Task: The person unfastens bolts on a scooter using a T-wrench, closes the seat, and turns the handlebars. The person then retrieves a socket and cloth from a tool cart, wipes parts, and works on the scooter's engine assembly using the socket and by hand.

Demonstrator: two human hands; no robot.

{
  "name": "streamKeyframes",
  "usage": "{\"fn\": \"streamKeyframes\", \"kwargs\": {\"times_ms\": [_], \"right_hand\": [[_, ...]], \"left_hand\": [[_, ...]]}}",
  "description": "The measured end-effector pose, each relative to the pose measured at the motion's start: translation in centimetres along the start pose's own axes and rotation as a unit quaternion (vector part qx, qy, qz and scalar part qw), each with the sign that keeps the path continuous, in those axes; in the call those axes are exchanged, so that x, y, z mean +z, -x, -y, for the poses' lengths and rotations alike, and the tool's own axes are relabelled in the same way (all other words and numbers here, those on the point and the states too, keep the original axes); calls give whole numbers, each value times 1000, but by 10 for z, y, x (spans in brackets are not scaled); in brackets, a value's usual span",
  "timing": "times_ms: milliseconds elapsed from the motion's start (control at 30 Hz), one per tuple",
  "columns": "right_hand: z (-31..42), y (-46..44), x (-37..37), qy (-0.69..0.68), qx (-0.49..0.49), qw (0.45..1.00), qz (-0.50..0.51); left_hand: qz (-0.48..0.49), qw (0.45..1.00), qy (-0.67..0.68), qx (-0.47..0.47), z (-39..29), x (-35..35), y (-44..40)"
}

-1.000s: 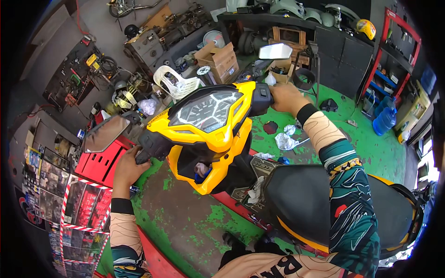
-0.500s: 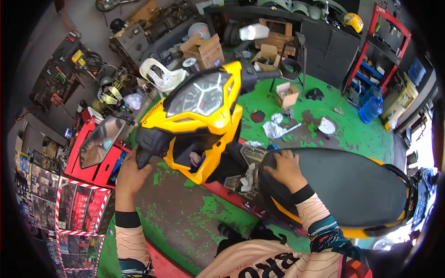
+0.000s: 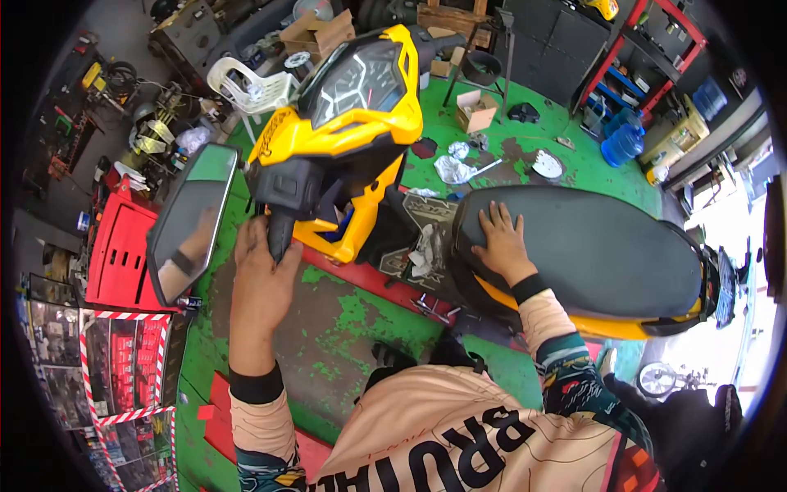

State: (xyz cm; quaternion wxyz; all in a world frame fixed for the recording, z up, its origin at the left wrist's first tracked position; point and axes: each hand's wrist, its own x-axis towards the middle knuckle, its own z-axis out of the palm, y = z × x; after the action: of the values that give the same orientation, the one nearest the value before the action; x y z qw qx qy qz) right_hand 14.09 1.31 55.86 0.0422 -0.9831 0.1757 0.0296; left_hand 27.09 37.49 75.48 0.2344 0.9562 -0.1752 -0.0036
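Observation:
A yellow and black scooter [image 3: 381,215] stands across my view, its front to the left. My left hand [image 3: 264,283] is wrapped round the black handlebar grip [image 3: 281,235], below the switch housing. Beside that hand, a mirror [image 3: 195,221] reflects part of an arm. My right hand [image 3: 502,244] lies flat with fingers spread on the front of the black seat [image 3: 590,246]. A crumpled pale cloth or paper [image 3: 423,252] rests on the footboard, and tools [image 3: 434,310] lie just below it on the red platform.
A red cabinet [image 3: 123,246] and a display case [image 3: 127,369] with striped edging stand at left. Behind the scooter are a white plastic chair [image 3: 250,86], cardboard boxes [image 3: 477,111], and a blue water jug [image 3: 623,145]. A red shelf rack [image 3: 643,61] stands at the back right.
The handlebar and mirror have swung closer to me, with my left hand still on the grip. My view has tilted down, and my right hand stays on the seat.

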Motion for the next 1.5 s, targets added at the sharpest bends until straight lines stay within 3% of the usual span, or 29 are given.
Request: {"fn": "streamKeyframes", "kwargs": {"times_ms": [300,400,767,967,1067,1367,1467,1500], "right_hand": [[28,41,3,-53,89,995,-9],[31,59,19,-22,62,996,-53],[42,49,5,-16,93,995,14],[45,48,5,-24,106,994,-18],[46,47,3,-24,106,994,3],[47,41,-19,-15,99,995,-5],[34,16,-44,-109,116,981,107],[27,4,-48,-109,114,982,102]], "left_hand": [[-7,998,39,39,14,6,-4],[-15,996,58,63,17,7,-6],[4,992,100,75,17,0,-13],[-38,991,85,98,23,5,-16],[5,992,106,64,18,-2,-16],[9,988,121,98,27,-14,-30],[18,989,108,98,36,-22,-46],[13,989,108,100,34,-27,-51]]}}
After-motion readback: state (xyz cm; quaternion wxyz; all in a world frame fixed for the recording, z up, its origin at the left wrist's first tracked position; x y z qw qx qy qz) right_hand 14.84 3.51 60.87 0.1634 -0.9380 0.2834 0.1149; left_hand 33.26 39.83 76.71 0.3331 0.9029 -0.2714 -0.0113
